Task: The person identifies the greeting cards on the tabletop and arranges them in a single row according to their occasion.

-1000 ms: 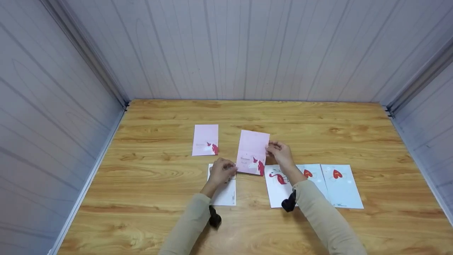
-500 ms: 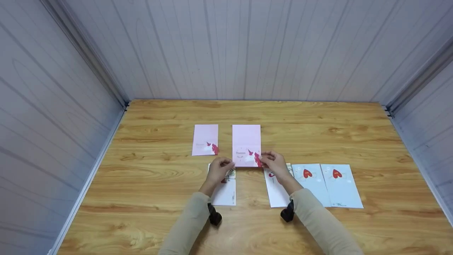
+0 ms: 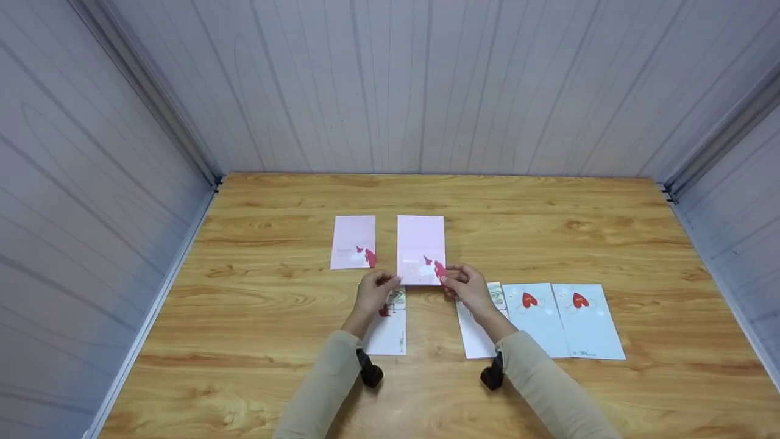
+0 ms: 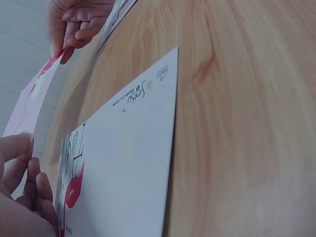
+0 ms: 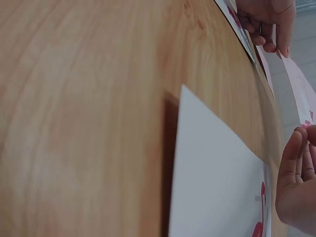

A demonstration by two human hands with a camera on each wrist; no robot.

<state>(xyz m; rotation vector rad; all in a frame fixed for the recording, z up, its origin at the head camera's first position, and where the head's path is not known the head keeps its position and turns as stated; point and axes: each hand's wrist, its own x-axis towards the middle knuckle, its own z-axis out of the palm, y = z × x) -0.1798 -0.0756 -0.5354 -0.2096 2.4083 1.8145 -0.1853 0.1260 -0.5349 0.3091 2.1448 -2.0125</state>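
Observation:
A pink card with a unicorn print (image 3: 420,241) is held up over the table by both hands. My left hand (image 3: 373,297) pinches its near left corner, and my right hand (image 3: 474,294) pinches the near right corner. In the left wrist view the pink card (image 4: 29,101) stretches between the two sets of fingertips. Beneath my left hand lies a white flamingo card (image 3: 387,338); a second flamingo card (image 3: 478,335) lies partly hidden under my right hand. A matching pink unicorn card (image 3: 354,235) rests flat to the left.
Two pale blue cards with red hearts, one inner (image 3: 536,326) and one outer (image 3: 590,326), lie side by side at the right. The wooden table (image 3: 274,292) is bounded by panelled walls (image 3: 390,85) at the back and both sides.
The pink card has moved left and away from me and straightened from its tilt. My right hand has slid from its right side down to the near right corner.

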